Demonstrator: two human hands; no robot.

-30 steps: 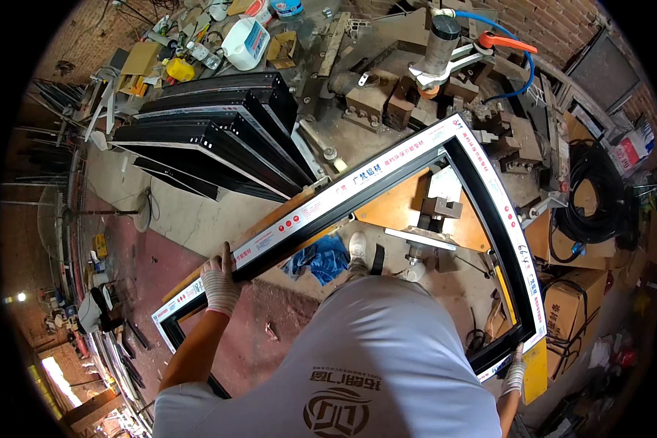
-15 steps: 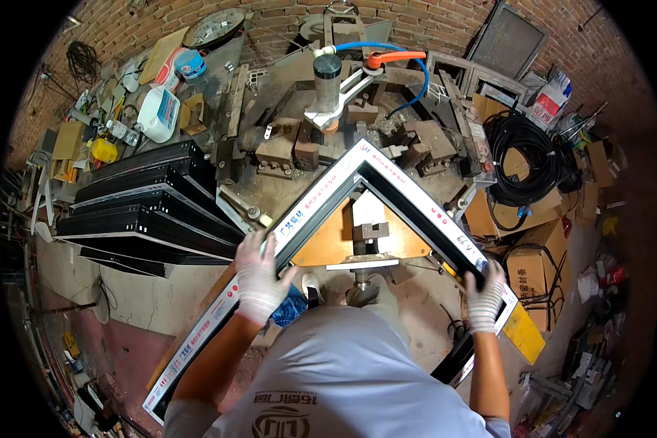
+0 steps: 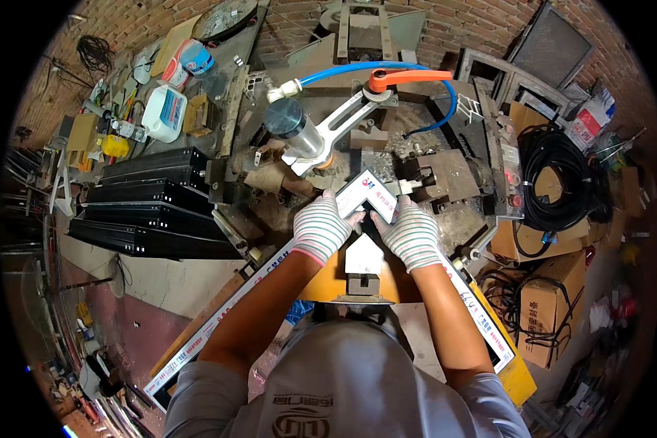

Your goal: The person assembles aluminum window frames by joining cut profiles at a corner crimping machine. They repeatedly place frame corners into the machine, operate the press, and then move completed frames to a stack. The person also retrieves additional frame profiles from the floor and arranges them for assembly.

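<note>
1. Black metal frame, white-filmed (image 3: 370, 190), lies in middle, corner pointing far
2. White-gloved left hand (image 3: 320, 228) and right hand (image 3: 412, 232) clamp its corner
3. Silver dark-topped metal cylinder (image 3: 299, 133) stands far left, near corner

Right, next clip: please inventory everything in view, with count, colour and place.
angled frame: 1, black with white film, centre
metal blocks: several, grey-brown, around the frame's corner
cylinder: 1, silver, dark cap, upper centre
lever: 1, orange-red, upper centre
hose: 1, blue, upper centre
stacked frames: several, black, left
jug: 1, white, upper left
small container: 1, yellow, beside the jug
cable coil: 1, black, right
cardboard boxes: several, brown, right
brick wall: 1, brown, background
loose clutter: uncountable, mixed colours, outer edges
left hand: 1, striped white glove, gripping left bar
right hand: 1, striped white glove, gripping right bar
</note>
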